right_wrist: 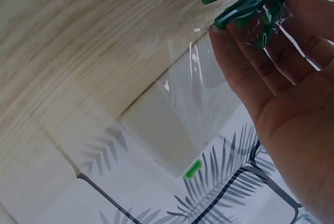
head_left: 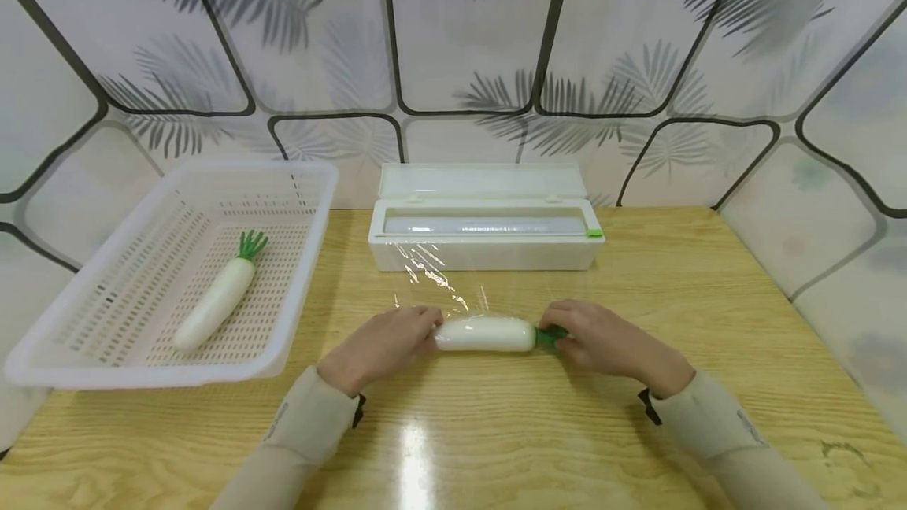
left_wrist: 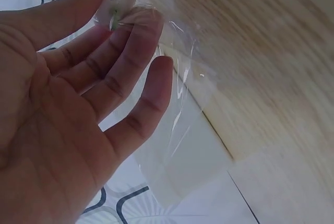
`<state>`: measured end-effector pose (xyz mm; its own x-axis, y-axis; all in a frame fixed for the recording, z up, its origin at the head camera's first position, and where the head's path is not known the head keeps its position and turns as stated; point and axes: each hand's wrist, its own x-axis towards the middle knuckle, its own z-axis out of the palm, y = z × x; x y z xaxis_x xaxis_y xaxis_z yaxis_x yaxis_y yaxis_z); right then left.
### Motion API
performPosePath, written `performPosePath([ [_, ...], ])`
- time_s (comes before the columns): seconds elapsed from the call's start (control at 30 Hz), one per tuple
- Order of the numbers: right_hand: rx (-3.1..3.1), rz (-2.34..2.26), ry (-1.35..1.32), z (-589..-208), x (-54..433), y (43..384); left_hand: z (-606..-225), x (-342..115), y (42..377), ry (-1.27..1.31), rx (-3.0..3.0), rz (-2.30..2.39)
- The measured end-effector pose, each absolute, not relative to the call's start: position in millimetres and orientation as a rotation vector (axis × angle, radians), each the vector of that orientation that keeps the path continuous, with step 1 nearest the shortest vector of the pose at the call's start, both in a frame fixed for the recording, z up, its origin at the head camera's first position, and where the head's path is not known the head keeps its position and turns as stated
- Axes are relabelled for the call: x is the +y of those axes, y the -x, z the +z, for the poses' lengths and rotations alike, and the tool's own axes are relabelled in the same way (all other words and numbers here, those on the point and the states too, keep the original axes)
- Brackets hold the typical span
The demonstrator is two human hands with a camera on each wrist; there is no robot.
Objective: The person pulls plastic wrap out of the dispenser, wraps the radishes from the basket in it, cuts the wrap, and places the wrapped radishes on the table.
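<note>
A white radish (head_left: 485, 334) with green leaves (right_wrist: 248, 4) lies crosswise on the table, clear plastic wrap (head_left: 434, 270) about it. My left hand (head_left: 386, 346) holds its leafless end, thumb and curled fingers at the tip; in the left wrist view the film drapes over the fingertips. At the other end my right hand (head_left: 609, 341) grips the leaves through the film. From the radish the wrap stretches back to a white dispenser box (head_left: 489, 256), its lid (head_left: 482, 181) raised and the roll (head_left: 482, 224) showing inside.
On the left stands a white plastic basket (head_left: 301, 313) with slotted walls, holding another white radish (head_left: 216, 304) with green leaves. A green slider (head_left: 594, 233) sits at the box's right front edge. Patterned covering (head_left: 475, 38) rises behind the wooden table (head_left: 708, 290).
</note>
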<state>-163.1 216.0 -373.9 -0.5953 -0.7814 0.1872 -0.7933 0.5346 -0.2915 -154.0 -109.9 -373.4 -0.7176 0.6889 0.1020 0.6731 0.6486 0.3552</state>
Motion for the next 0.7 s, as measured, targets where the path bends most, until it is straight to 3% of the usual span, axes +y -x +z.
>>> performPosePath([
  [0.7, -2.676, 0.563, -1.366, -377.7, 216.2, 176.2, -373.3, -108.8, 170.4, -0.966, 2.712, 0.721],
])
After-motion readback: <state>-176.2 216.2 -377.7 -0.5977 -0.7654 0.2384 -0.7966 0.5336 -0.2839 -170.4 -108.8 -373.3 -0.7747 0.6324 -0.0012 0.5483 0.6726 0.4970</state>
